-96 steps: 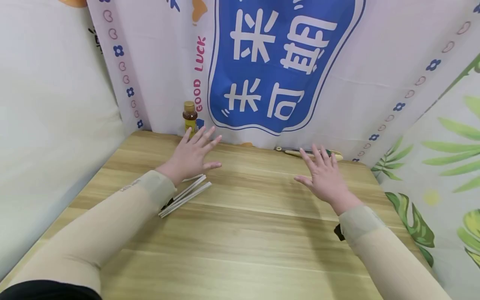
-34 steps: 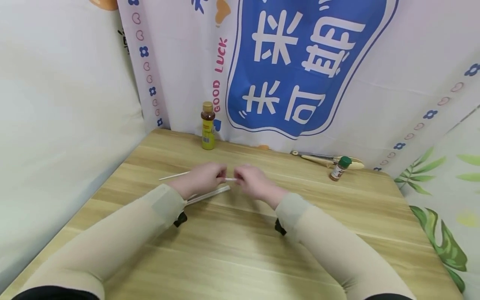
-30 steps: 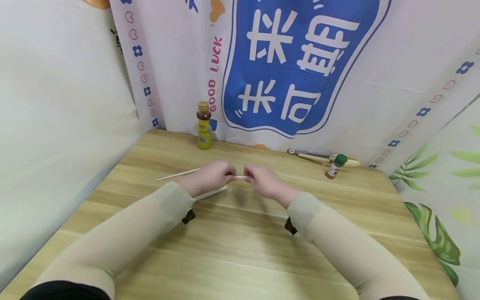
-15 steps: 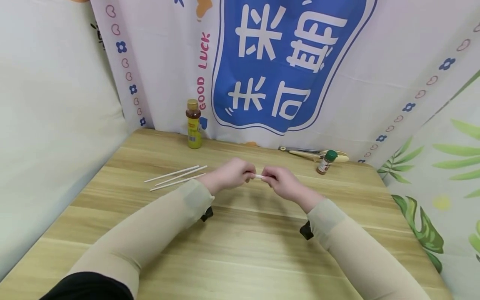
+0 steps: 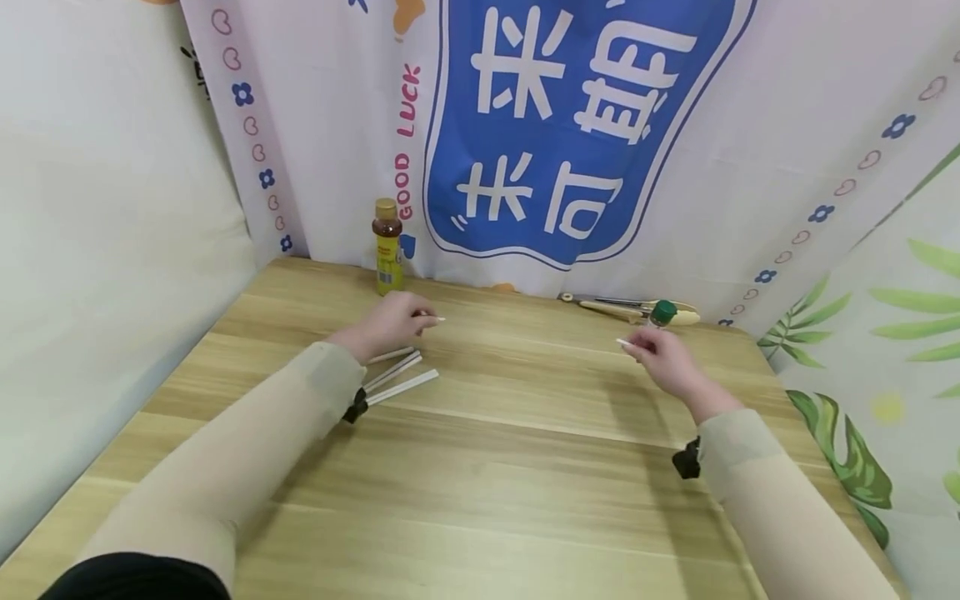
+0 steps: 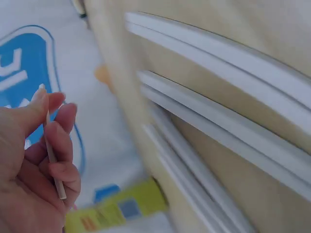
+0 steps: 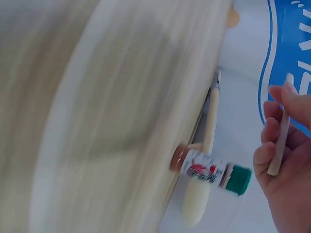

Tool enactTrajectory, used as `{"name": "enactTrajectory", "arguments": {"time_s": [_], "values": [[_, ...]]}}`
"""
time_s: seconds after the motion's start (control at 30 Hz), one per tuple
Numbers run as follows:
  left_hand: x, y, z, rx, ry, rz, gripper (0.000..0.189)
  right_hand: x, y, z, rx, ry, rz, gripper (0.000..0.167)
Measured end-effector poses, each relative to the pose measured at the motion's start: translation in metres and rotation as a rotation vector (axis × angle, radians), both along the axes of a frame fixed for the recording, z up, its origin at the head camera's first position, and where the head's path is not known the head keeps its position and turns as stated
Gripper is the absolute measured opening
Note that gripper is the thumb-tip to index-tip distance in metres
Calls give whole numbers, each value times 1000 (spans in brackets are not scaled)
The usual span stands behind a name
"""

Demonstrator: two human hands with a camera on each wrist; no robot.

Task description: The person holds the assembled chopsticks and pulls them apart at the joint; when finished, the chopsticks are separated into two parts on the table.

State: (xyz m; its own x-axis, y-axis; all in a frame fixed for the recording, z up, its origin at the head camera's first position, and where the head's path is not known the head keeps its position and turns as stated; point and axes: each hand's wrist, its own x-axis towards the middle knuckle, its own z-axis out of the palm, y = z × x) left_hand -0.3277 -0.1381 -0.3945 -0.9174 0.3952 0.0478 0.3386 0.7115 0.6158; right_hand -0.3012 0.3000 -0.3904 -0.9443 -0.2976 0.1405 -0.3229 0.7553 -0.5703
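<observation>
My left hand [image 5: 390, 325] is over the table's left side and pinches a short white stick piece [image 6: 60, 188] between thumb and curled fingers. Just below it, several longer white sticks [image 5: 405, 387] lie fanned on the tabletop, partly covered by the forearm. Well apart on the right, my right hand [image 5: 666, 363] grips another short white stick piece [image 7: 280, 151], its upper tip showing past the thumb. Directly behind that hand stands a small green-capped jar [image 5: 663, 313], its lower part hidden in the head view.
A yellow-labelled bottle [image 5: 387, 254] stands at the back left, behind my left hand. Along the back edge lies a long tool with a pale handle [image 5: 611, 309], partly behind the jar. A printed cloth [image 5: 337, 167] hangs behind the wooden table [image 5: 480, 500].
Both hands were open, then met in the middle, gripping a white stick between them. They have since moved apart, left and right, each with a short piece.
</observation>
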Motion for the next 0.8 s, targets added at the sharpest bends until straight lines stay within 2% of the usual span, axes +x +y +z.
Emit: {"name": "enactTrajectory", "arguments": {"time_s": [0.13,0.23,0.4,0.53,0.67,0.8], "values": [[-5,27,6,-21,-37,-50,26,-6,-21,1,16,7,46,14],[-3,52,4,-10,-55,-102,23,-7,-40,-3,11,32,95,11],[-1,82,-2,-57,-29,-142,8,-11,-57,-9,4,-16,121,9],[-1,98,-7,-115,43,-168,8,-14,-66,-14,23,-39,134,4],[-2,111,-14,-145,87,-169,4,-15,-74,-20,53,-74,133,9],[-2,118,-20,-154,84,-148,8,-14,-80,-26,98,-106,118,13]]}}
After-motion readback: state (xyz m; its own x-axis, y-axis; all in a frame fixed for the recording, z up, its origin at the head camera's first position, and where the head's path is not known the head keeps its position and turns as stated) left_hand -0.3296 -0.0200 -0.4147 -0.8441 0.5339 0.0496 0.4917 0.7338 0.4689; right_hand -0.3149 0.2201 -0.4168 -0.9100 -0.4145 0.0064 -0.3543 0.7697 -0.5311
